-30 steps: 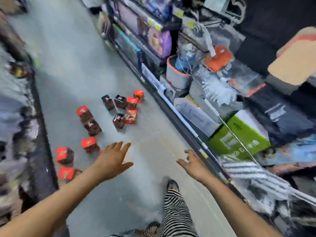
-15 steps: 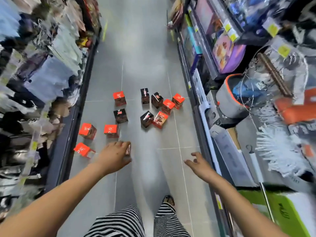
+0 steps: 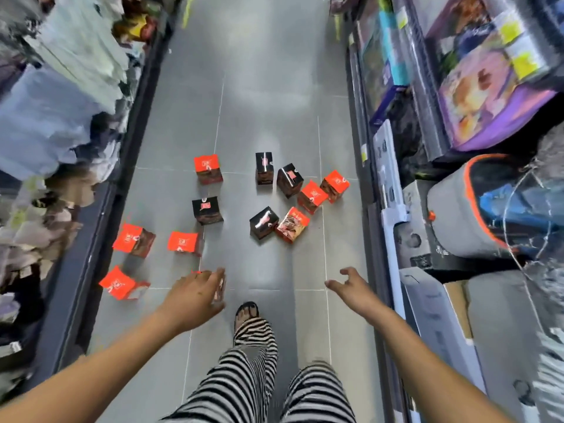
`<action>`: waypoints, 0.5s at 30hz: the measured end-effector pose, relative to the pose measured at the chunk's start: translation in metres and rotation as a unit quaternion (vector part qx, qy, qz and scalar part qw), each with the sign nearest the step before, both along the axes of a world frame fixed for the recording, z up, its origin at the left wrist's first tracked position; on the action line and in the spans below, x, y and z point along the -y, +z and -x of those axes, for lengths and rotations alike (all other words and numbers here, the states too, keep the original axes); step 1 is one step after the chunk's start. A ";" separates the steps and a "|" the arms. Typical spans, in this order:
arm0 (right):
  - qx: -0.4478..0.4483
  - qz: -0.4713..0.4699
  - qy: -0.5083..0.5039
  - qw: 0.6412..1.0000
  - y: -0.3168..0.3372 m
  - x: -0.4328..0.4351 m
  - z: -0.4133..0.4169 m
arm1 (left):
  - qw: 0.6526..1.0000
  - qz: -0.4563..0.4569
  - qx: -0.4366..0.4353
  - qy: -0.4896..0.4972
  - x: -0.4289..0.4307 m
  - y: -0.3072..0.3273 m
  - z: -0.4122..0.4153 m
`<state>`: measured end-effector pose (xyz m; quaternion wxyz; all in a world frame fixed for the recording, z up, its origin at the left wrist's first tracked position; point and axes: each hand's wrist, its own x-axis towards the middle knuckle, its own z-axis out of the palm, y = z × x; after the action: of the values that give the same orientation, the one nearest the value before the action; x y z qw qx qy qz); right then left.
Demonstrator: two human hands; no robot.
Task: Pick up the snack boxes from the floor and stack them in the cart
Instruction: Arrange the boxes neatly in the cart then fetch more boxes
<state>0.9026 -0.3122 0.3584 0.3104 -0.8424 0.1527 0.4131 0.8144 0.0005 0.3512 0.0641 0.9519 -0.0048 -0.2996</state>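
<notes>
The left grip (image 3: pixel 195 297) hangs palm-down over a snack box (image 3: pixel 222 285) that it mostly hides; I cannot tell whether it grasps the box. The right grip (image 3: pixel 351 285) is released, with fingers loosely curled on nothing. Ahead and between the grips, a cluster of six boxes (image 3: pixel 290 180) lies on the grey floor (image 3: pixel 265 87). A red box (image 3: pixel 122 283) sits left of the left grip. A clothes shelf (image 3: pixel 61 117) and a goods shelf (image 3: pixel 476 87) hem the aisle. A sandalled foot (image 3: pixel 245 311) stands just behind the left grip.
</notes>
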 end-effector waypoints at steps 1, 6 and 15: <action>-0.002 0.006 -0.002 1.000 -0.020 -0.004 -0.018 | 1.000 0.004 -0.005 -0.003 -0.003 -0.021 -0.020; -0.001 0.028 0.039 0.999 -0.138 -0.022 -0.095 | 0.999 -0.003 0.012 -0.030 -0.004 -0.142 -0.110; 0.160 0.119 0.280 0.939 -0.417 -0.026 -0.198 | 0.988 0.015 0.151 0.032 0.014 -0.423 -0.232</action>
<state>1.1011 -0.2860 -0.0590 0.0999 -0.9370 -0.0931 0.3216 1.0468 -0.0139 -0.0720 0.0863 0.9848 0.0118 -0.1500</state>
